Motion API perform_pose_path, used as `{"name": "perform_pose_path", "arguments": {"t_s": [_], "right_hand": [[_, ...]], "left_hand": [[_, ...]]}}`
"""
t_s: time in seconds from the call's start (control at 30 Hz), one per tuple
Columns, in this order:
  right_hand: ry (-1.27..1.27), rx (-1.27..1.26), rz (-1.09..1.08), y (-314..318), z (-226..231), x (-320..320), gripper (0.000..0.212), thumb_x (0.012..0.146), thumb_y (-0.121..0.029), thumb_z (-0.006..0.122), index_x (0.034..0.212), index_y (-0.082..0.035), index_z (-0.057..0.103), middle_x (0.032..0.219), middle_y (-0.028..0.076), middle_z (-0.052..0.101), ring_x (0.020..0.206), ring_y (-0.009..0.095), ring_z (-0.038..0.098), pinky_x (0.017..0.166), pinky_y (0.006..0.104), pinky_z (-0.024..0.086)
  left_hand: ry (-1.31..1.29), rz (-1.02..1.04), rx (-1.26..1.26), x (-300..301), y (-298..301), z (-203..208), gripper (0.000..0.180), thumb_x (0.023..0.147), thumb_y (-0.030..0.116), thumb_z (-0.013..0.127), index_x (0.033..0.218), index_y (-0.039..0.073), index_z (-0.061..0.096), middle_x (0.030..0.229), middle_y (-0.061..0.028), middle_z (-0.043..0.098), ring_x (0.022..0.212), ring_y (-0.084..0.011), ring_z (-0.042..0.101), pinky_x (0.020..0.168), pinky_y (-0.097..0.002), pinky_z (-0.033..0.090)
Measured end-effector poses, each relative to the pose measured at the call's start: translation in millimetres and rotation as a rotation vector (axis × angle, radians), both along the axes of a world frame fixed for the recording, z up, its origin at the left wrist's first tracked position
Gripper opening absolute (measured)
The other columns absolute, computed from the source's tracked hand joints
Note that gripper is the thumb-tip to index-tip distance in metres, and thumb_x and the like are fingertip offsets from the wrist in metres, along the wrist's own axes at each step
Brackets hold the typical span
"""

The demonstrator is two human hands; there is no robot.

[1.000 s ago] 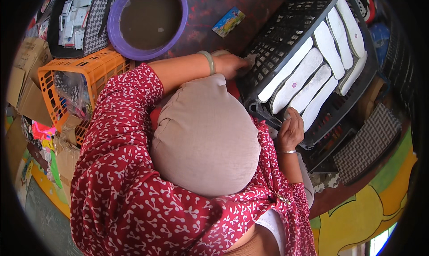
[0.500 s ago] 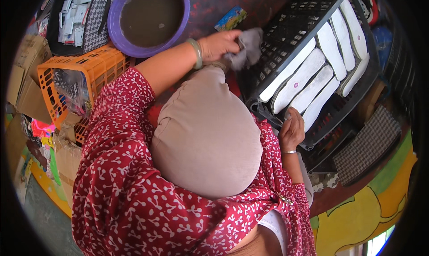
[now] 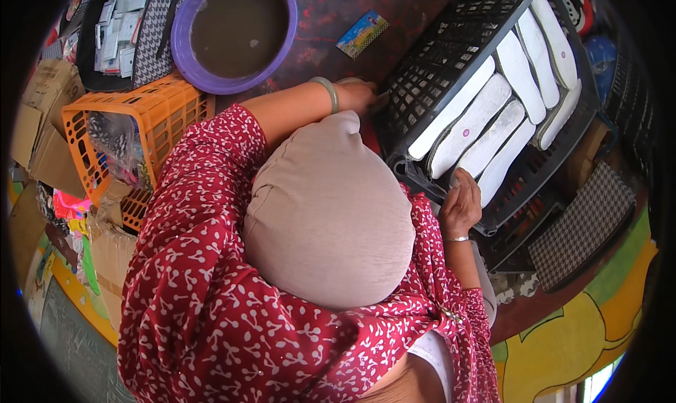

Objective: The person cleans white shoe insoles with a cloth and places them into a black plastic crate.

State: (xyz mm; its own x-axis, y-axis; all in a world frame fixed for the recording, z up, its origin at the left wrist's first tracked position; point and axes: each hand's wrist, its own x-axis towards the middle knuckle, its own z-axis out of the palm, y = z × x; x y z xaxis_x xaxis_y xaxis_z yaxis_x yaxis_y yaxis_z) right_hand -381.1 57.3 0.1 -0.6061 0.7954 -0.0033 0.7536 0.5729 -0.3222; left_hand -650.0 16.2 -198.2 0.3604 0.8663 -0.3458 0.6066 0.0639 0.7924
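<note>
A black plastic basket lies tilted on its side at the right. White, long, round-ended pieces like shoe soles fill its opening. My left hand is low against the basket's near left side, fingers curled and partly hidden. Only a sliver of the grey cloth shows at its fingertips. At the basket's lower corner my right hand is closed on the rim, its fingertips beside the lower white pieces.
A purple basin of murky water stands at the upper left. Beside it are an orange crate and cardboard boxes. A small colourful packet lies on the dark red floor. A houndstooth-patterned panel leans at the right.
My left hand has moved down and slightly right with the grey cloth, which is now mostly hidden beside the basket. My right hand has stayed at the rim.
</note>
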Motion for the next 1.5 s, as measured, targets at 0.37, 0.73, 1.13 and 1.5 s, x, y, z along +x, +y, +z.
{"name": "perform_pose_path", "arguments": {"t_s": [0.37,0.73,1.13,1.5], "right_hand": [[-0.03,0.004,0.004,2,3,-4,0.021,0.081,-0.003,0.049,0.097,0.0,0.063,0.096,0.017,0.063,0.085,0.031,0.063,0.075,0.0352,0.051],[-0.034,0.006,-0.004,1,7,-8,0.021,0.082,-0.004,0.049,0.096,0.001,0.063,0.096,0.017,0.064,0.086,0.031,0.063,0.076,0.0351,0.051],[-0.03,0.038,0.022,5,2,-9,0.021,0.082,-0.004,0.049,0.097,0.0,0.063,0.096,0.017,0.063,0.086,0.031,0.062,0.076,0.0353,0.051],[-0.03,0.026,0.005,5,0,0,0.022,0.08,-0.002,0.049,0.097,0.0,0.063,0.096,0.017,0.063,0.086,0.031,0.062,0.076,0.0353,0.051]], "left_hand": [[0.059,-0.062,-0.123,5,10,-12,0.032,0.089,0.026,0.041,0.093,0.003,0.063,0.09,-0.0217,0.062,0.088,-0.038,0.058,0.081,-0.0431,0.045],[-0.042,0.025,-0.116,1,6,-33,0.026,0.082,0.022,0.049,0.087,0.002,0.065,0.089,-0.0217,0.063,0.087,-0.0372,0.06,0.079,-0.043,0.046],[-0.146,0.034,0.114,0,-2,-15,0.021,0.071,0.009,0.054,0.089,0.001,0.063,0.097,-0.0208,0.061,0.091,-0.0371,0.057,0.076,-0.0421,0.045],[-0.345,-0.111,0.155,-11,0,42,0.015,0.07,0.008,0.055,0.077,-0.004,0.058,0.09,-0.022,0.053,0.088,-0.0377,0.054,0.077,-0.0412,0.044]]}}
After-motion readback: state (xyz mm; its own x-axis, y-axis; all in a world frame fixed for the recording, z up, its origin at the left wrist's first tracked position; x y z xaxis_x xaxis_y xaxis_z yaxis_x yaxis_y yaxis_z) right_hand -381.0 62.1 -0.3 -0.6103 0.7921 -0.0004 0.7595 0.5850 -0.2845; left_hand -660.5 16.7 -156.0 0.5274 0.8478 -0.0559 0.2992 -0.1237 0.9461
